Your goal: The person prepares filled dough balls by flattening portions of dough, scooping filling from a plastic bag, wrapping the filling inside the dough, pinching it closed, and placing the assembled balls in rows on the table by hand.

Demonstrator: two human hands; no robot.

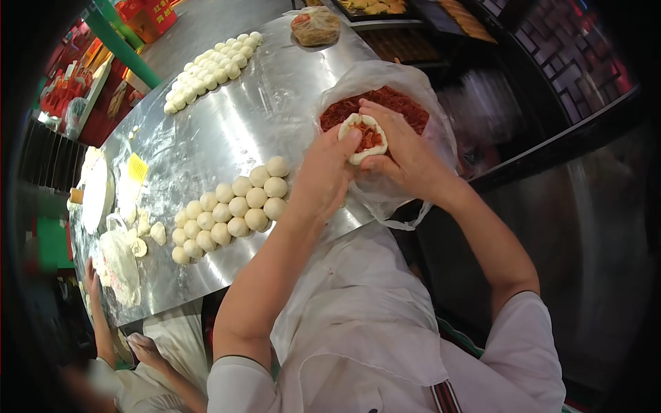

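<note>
A cupped piece of white dough (375,146) with reddish filling inside is held between my two hands, over a plastic-lined container of red shredded filling (406,110). My left hand (326,165) grips the dough's left side, its thumb at the opening. Curled around the right side is my right hand (406,153), its thumb under the lower rim. The undersides of both hands are hidden. Rows of round dough balls (237,206) lie on the metal table, left of my left forearm.
More dough balls (213,72) stand at the table's (275,89) far side, near a bagged brown item (315,29). A yellow scraper (137,167), dough scraps and a plastic bag (118,261) lie left. A co-worker's hands (146,350) show at lower left. Trays of baked food (372,7) stand beyond.
</note>
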